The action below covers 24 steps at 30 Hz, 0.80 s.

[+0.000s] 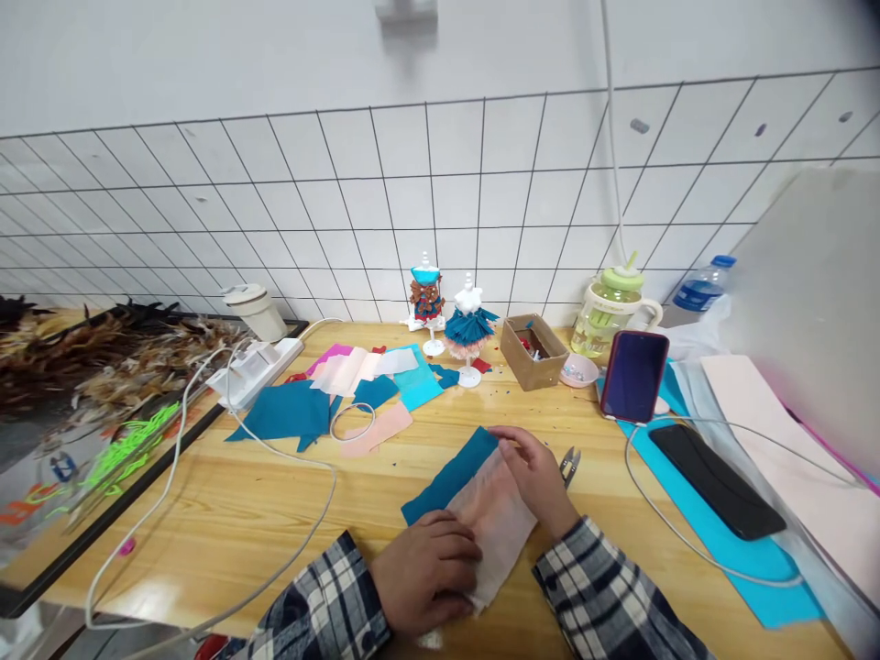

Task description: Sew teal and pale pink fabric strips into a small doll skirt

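Note:
In front of me on the wooden table lies a thin pale pink sheet (pixel 499 522), partly over a teal sheet (pixel 450 481); whether they are cloth or crepe paper I cannot tell. My left hand (pixel 430 573) rests palm down on the pink sheet's near left edge, fingers loosely bent and pressing on it. At the far corner, where both sheets meet, my right hand (pixel 533 472) has thumb and fingers closed on the edge. Small thread snips (pixel 569 466) lie just right of that hand, partly hidden behind it.
Teal, pink and turquoise scraps (pixel 289 411) lie back left, near a ring (pixel 353 423). Two mini dress forms (pixel 469 325) stand by a small box (pixel 540 367). A phone (pixel 633 376) stands upright at right, near a black phone (pixel 715 481). A white cable (pixel 323 513) crosses the left side.

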{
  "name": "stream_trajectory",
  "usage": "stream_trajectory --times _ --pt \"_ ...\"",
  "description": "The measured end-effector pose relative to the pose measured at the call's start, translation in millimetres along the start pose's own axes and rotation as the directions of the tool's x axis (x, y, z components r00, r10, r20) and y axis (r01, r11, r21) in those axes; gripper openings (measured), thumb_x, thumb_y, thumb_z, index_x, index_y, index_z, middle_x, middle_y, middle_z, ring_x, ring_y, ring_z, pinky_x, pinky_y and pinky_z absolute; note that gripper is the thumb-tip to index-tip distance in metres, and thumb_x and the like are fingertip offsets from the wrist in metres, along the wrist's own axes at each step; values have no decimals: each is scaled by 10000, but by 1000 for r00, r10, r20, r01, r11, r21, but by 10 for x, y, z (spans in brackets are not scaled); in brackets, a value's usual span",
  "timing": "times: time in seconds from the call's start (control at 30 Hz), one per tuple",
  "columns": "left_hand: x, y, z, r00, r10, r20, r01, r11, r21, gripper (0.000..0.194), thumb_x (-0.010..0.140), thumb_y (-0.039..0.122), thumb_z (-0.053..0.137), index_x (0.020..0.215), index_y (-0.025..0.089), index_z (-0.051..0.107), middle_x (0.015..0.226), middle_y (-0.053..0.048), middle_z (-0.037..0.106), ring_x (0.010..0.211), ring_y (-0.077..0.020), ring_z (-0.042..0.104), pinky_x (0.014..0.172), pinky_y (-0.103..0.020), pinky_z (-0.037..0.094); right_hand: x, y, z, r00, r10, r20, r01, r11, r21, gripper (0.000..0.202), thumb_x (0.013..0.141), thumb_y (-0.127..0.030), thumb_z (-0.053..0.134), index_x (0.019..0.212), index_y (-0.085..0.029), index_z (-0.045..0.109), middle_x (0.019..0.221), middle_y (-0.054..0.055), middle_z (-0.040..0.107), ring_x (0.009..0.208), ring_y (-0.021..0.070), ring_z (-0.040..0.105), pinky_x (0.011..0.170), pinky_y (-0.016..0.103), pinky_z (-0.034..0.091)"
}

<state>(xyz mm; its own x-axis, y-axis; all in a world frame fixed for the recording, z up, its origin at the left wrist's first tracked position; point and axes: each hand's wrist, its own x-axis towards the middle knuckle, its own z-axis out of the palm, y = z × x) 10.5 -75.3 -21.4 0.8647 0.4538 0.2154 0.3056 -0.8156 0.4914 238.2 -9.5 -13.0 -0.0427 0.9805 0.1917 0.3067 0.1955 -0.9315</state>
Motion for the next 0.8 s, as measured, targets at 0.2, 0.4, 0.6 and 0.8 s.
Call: stream_trajectory --times 0.2,0.4,0.6,0.8 --pt "24 61 -216 948 -189 -256 126 962 -244 116 911 229 506 944 203 614 1062 -86 682 1032 -207 594 895 -344 451 -461 -51 -224 876 -175 450 267 952 -151 677 713 -607 690 1277 -254 566 1286 100 592 1237 306 490 1103 538 278" --pt "110 147 -371 629 -775 -64 238 270 -933 267 854 453 615 863 191 562 714 16 581 640 -113 552 593 -222 460 -513 -415 -542 925 -8 379 138 938 -317 128 860 -295 586 953 -250 663 989 19 704 977 202 626 1082 465 301" --pt "233 140 -457 554 -824 120 52 -110 -993 340 750 411 736 941 185 567 818 -11 630 700 -130 612 639 -235 493 -331 -785 -664 936 207 284 -130 955 -268 166 852 -359 551 843 -225 648 808 0 685 777 179 620 709 274 451" --pt "120 -423 -487 492 -864 -110 515 390 -763 410 828 573 557 965 189 601 706 0 612 648 -151 581 613 -263 448 -13 -287 -335 909 317 269 -201 901 -383 168 805 -336 559 802 -212 671 851 15 706 835 198 630 718 274 430"
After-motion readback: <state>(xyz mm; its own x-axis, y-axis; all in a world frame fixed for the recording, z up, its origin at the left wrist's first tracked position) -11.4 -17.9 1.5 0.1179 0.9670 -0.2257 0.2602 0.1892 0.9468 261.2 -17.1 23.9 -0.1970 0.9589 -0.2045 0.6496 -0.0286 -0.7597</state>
